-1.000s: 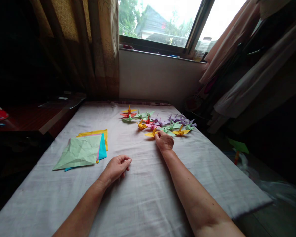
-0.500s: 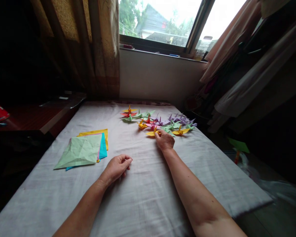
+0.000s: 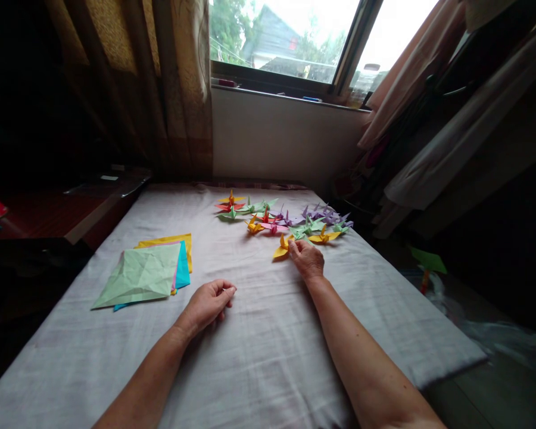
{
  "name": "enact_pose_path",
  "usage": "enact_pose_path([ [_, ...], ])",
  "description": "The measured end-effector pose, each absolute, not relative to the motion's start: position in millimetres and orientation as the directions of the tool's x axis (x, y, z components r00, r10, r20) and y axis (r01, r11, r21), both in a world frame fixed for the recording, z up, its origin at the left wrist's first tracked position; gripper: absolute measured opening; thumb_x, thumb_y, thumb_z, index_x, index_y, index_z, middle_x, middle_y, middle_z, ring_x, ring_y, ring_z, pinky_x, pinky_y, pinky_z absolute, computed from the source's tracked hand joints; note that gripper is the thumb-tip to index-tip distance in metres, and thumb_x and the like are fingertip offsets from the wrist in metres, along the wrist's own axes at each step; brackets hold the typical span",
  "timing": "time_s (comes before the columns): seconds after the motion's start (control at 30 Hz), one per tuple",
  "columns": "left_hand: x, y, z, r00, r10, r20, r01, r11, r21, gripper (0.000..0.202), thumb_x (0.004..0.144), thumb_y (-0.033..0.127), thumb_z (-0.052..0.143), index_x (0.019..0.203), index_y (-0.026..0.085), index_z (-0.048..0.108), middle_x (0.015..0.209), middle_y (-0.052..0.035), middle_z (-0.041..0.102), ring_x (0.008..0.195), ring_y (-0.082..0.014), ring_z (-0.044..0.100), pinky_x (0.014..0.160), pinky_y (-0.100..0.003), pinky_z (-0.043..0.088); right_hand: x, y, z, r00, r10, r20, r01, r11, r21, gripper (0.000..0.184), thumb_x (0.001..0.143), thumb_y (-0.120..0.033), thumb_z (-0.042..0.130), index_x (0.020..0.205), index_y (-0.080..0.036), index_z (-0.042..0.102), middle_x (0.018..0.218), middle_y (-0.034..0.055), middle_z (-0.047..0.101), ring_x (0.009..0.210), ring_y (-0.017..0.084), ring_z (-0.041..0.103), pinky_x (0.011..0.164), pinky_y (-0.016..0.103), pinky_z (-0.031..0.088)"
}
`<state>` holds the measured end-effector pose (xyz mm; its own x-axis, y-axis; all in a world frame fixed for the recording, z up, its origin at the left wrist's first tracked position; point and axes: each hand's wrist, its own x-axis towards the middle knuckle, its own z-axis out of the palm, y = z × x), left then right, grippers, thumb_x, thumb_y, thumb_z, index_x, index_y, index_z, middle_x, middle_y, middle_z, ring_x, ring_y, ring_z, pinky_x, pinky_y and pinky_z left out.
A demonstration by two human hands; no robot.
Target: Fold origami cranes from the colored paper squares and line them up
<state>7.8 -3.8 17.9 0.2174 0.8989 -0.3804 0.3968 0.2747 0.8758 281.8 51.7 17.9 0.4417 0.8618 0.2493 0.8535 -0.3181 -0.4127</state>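
My right hand (image 3: 308, 260) pinches a yellow origami crane (image 3: 281, 248) at the front of a group of folded paper cranes. Part of that crane is hidden behind my fingers. Just behind and right of the hand sits another yellow crane (image 3: 324, 236), with green cranes (image 3: 308, 227) beside it. A pink crane (image 3: 273, 227) and an orange-yellow crane (image 3: 254, 225) stand further left. My left hand (image 3: 211, 304) rests on the cloth with its fingers curled and pressed together; whatever they may hold does not show. Left of it lies a stack of paper squares, a creased pale green sheet (image 3: 138, 273) on top.
A pale cloth (image 3: 250, 369) covers the table. Purple cranes (image 3: 321, 212) stand at the far right of the group. A dark red side table (image 3: 67, 208) adjoins on the left. Clothes (image 3: 420, 161) hang at the right, and a window (image 3: 281, 42) is ahead.
My right hand has moved slightly right and nearer to me, and the yellow crane in it has turned and come forward. My left hand stays in place. The view has shifted a little.
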Motion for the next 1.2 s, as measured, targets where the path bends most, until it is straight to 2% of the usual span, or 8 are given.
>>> enact_pose_path([
  [0.17,7.6,-4.5,18.3,0.207,0.904,-0.375,0.409,0.268,0.872,0.028,0.077,0.040,0.058,0.090,0.016,0.062,0.063,0.0042,0.058,0.036,-0.0055,0.046,0.032,-0.015,0.030,277.2,47.4,16.4,0.411,0.867,0.283,0.872,-0.284,-0.399,0.034,0.093,-0.049,0.052,0.091,-0.024,0.074,0.085,0.0029,0.073,0.072,0.015,0.061,0.061,0.024,0.033],
  [0.4,8.1,-5.3,20.3,0.204,0.900,-0.385,0.409,0.279,0.869,0.030,0.076,0.043,0.063,0.089,0.016,0.062,0.064,0.0038,0.058,0.036,-0.0066,0.046,0.030,-0.016,0.029,284.6,39.9,14.6,0.307,0.883,0.354,0.913,-0.167,-0.373,0.019,0.086,-0.035,0.061,0.082,-0.024,0.076,0.091,0.0030,0.072,0.073,0.015,0.061,0.063,0.024,0.037],
  [0.63,8.1,-5.4,20.7,0.202,0.899,-0.389,0.407,0.284,0.868,0.029,0.076,0.043,0.062,0.088,0.017,0.062,0.063,0.0048,0.057,0.036,-0.0063,0.046,0.030,-0.016,0.029,298.9,29.3,16.0,0.299,0.844,0.446,0.889,-0.077,-0.452,0.026,0.087,-0.036,0.055,0.089,-0.022,0.076,0.085,0.0032,0.072,0.071,0.015,0.062,0.072,0.023,0.046],
  [0.77,7.5,-5.5,20.6,0.205,0.902,-0.379,0.404,0.275,0.873,0.031,0.075,0.045,0.063,0.088,0.017,0.062,0.063,0.0045,0.057,0.036,-0.0062,0.046,0.031,-0.016,0.029,334.0,25.9,19.9,0.475,0.734,0.486,0.842,-0.219,-0.492,0.032,0.089,-0.036,0.049,0.096,-0.018,0.074,0.093,0.0085,0.073,0.077,0.018,0.063,0.076,0.026,0.047],
  [0.97,7.6,-3.8,19.6,0.211,0.897,-0.389,0.392,0.287,0.874,0.035,0.072,0.049,0.063,0.087,0.017,0.061,0.062,0.0046,0.056,0.036,-0.0068,0.045,0.030,-0.016,0.029,406.5,26.6,19.8,0.712,0.561,0.422,0.698,-0.507,-0.506,0.030,0.082,-0.032,0.053,0.095,-0.019,0.076,0.094,0.0103,0.071,0.077,0.021,0.059,0.062,0.027,0.039],
  [1.07,7.1,-2.9,17.9,0.206,0.896,-0.394,0.391,0.294,0.872,0.038,0.070,0.050,0.063,0.088,0.017,0.061,0.062,0.0047,0.055,0.036,-0.0068,0.044,0.029,-0.016,0.028,430.0,30.3,15.3,0.755,0.542,0.369,0.654,-0.579,-0.488,0.026,0.078,-0.034,0.058,0.090,-0.021,0.078,0.091,0.0096,0.070,0.070,0.020,0.056,0.056,0.027,0.034],
  [1.2,6.2,-3.1,17.2,0.210,0.897,-0.389,0.393,0.287,0.874,0.043,0.067,0.054,0.063,0.088,0.017,0.061,0.062,0.0050,0.055,0.036,-0.0062,0.044,0.030,-0.015,0.028,446.3,38.1,7.3,0.775,0.544,0.322,0.630,-0.624,-0.463,0.025,0.078,-0.037,0.060,0.089,-0.025,0.079,0.090,0.0081,0.071,0.068,0.018,0.054,0.056,0.027,0.032],
])
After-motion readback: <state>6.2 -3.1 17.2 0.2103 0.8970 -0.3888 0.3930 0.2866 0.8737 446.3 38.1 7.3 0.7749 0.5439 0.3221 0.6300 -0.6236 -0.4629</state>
